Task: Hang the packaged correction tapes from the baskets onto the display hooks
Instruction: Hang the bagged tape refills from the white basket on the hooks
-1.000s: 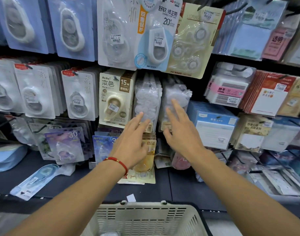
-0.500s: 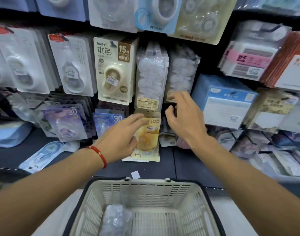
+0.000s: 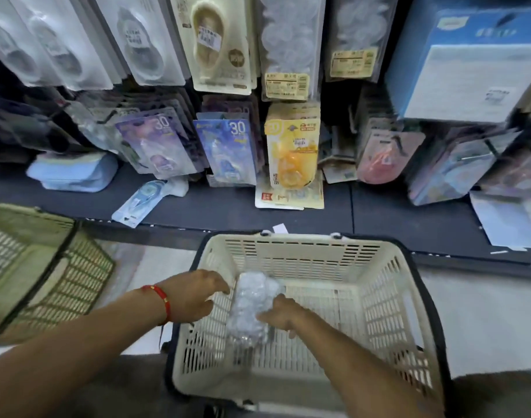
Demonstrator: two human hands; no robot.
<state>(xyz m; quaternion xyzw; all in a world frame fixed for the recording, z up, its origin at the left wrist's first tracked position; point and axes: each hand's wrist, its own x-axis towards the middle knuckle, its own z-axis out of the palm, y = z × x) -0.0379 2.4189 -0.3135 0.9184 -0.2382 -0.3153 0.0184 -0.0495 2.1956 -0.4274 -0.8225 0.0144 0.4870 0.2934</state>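
Observation:
A clear plastic pack of correction tapes (image 3: 250, 306) lies on the floor of a cream basket (image 3: 303, 241) in front of me. My right hand (image 3: 280, 315) grips the pack's right edge with curled fingers. At the pack's upper left edge, my left hand (image 3: 195, 297), with a red cord on its wrist, reaches in with fingers spread. Similar clear packs (image 3: 288, 40) hang on the display above, next to beige carded tapes (image 3: 216, 43).
A second, greenish basket (image 3: 47, 267) stands at the left. The dark shelf (image 3: 333, 218) carries a loose blue tape pack (image 3: 140, 203), a yellow carded tape (image 3: 291, 152) and purple "30" cards (image 3: 158, 143). Blue boxes (image 3: 463, 70) hang at the upper right.
Both hands have dropped from the hanging packs on the display down into the cream basket. My view has tilted down with them. The right hand now holds the clear pack.

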